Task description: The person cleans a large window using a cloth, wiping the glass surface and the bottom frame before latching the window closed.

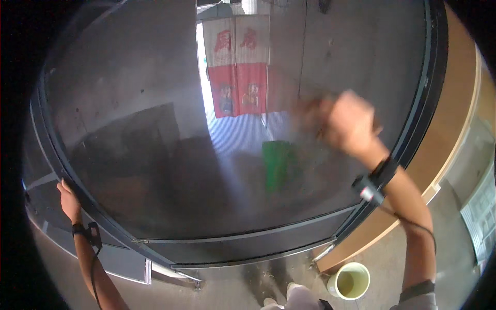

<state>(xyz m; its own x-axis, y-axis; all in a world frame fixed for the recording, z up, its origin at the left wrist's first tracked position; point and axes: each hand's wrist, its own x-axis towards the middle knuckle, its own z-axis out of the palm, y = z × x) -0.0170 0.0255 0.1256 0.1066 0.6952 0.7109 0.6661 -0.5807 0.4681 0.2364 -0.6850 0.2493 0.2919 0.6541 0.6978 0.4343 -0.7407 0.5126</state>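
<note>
A large dark mesh screen door (248,217) in a dark metal frame fills the view before me. My left hand (69,201) grips the left side of the door frame (83,193). On the right, my right hand (354,122) is raised before the mesh, blurred by motion. It is closed around a brown object (319,112), too blurred to name; whether this touches the mesh cannot be told. Black straps with small cabled devices sit on both wrists.
Through the mesh show a red and white door curtain (237,69) bearing writing and a green bin (277,162). A wooden door jamb (453,128) runs along the right. A pale bucket (354,281) with murky liquid stands on the floor near my feet. A white panel (482,217) lies far right.
</note>
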